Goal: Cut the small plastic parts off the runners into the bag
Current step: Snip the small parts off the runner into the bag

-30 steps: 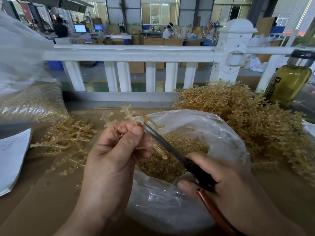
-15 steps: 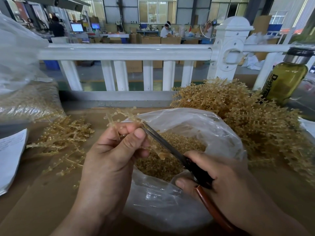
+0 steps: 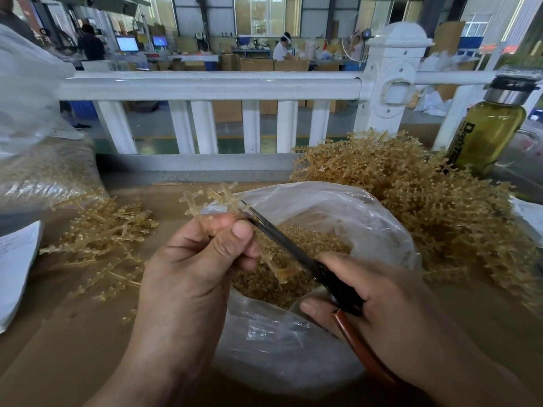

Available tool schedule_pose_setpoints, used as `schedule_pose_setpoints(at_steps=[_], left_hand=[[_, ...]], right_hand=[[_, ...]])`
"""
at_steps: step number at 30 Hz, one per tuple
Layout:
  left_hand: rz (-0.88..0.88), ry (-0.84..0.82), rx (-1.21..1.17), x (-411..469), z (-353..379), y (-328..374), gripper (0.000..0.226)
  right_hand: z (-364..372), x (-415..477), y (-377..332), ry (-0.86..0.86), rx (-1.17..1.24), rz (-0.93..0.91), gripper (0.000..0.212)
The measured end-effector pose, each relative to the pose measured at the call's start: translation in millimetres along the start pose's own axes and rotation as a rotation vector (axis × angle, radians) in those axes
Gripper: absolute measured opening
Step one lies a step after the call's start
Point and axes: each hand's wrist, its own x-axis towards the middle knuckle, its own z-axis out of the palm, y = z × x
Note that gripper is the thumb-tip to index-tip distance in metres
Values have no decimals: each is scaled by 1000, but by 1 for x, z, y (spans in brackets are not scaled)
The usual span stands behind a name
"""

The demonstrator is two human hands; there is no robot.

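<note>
Amber translucent plastic runner with small parts on its branches (image 3: 218,198): pinched in left hand (image 3: 194,268), fingers (image 3: 211,224) and thumb curled round its middle, lower end hanging over mouth of clear plastic bag (image 3: 367,218). Black-bladed scissors with brown handle (image 3: 288,245): gripped in right hand (image 3: 382,298), blades nearly together, laid across runner just beside left thumb. Judged mid-snip. Snip flush at each gate, close to the part, thumb clear of blades. Hold cut point above bag opening so parts drop onto loose amber cut parts (image 3: 320,245) inside, not onto brown counter (image 3: 58,333). Rotate runner between snips. Probably stripped runners (image 3: 108,230) left of bag, uncut heap (image 3: 440,207) to right.
</note>
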Motion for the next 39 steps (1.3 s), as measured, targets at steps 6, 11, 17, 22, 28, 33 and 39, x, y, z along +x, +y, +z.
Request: schedule_pose_setpoints(at_steps=[6,11,17,22,28,33,39], left_hand=[[-8,26,-45,1,-1,2,24],[-15,58,-39,1,-1,4,7],[-1,86,1,0,0,4,8],[-15,97,-7,0,1,6,20],[-53,104,-6,-2,6,5,14],[-60,121,-7,-3,9,7,14],[-58,124,-8,-2,9,5,15]], right_hand=[[3,-1,2,22,12,-22,42],[2,0,1,23,48,-37,38],[1,0,2,53,40,-67,39],[3,0,3,96,43,-79,41],[2,1,0,126,41,-86,37],[0,1,0,98,42,-81,36],[-1,2,-2,79,51,-75,35]])
